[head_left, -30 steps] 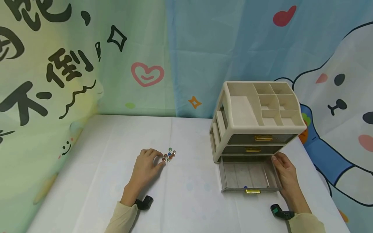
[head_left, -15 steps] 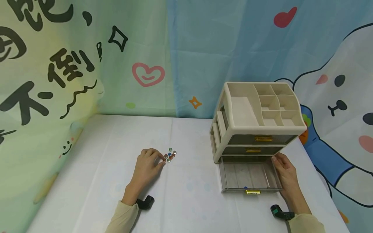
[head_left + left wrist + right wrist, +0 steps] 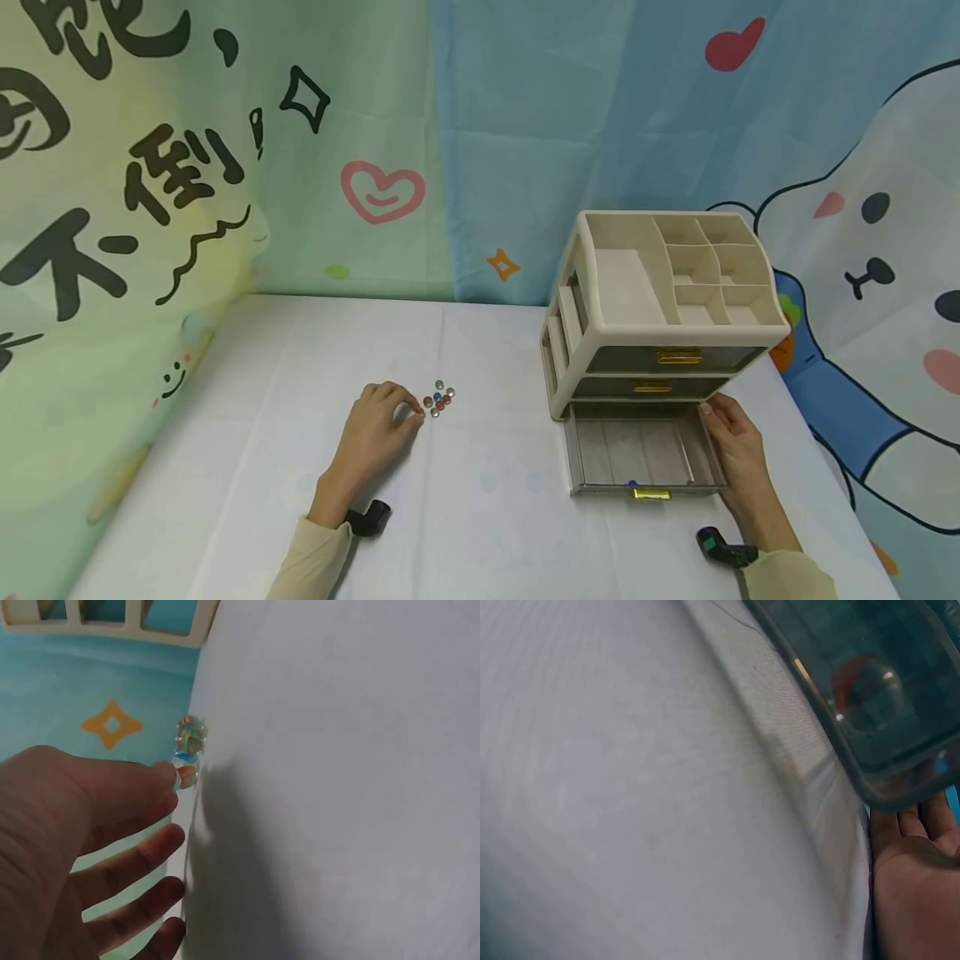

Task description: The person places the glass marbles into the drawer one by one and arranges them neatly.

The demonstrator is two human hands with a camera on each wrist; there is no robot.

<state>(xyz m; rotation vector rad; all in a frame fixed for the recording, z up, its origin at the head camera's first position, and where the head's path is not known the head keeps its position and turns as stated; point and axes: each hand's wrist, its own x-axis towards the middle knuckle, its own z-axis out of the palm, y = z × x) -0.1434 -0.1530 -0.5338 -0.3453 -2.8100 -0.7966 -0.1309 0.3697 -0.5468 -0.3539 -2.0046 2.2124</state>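
My left hand (image 3: 378, 429) is at the left edge of a small cluster of glass marbles (image 3: 438, 397) on the white cloth. Its thumb and forefinger pinch a marble, mostly hidden by the fingertips; more marbles (image 3: 190, 735) show just beyond in the left wrist view. My right hand (image 3: 738, 446) holds the right side wall of a clear drawer (image 3: 630, 446), pulled out from the bottom of a cream organizer (image 3: 630, 333). A blue marble (image 3: 632, 483) lies at the drawer's front, behind the gold handle. A clear marble with red (image 3: 868, 694) shows through the drawer in the right wrist view.
Two shut drawers with gold handles (image 3: 678, 357) sit above the pulled-out one. The organizer's top has compartments (image 3: 693, 262). White cloth (image 3: 495, 500) covers the table between the hands, and a printed curtain (image 3: 517, 125) hangs behind.
The left thumb and forefinger have closed on a marble at the cluster's left edge and drawn it slightly away to the left. The right hand and the drawer have stayed put.
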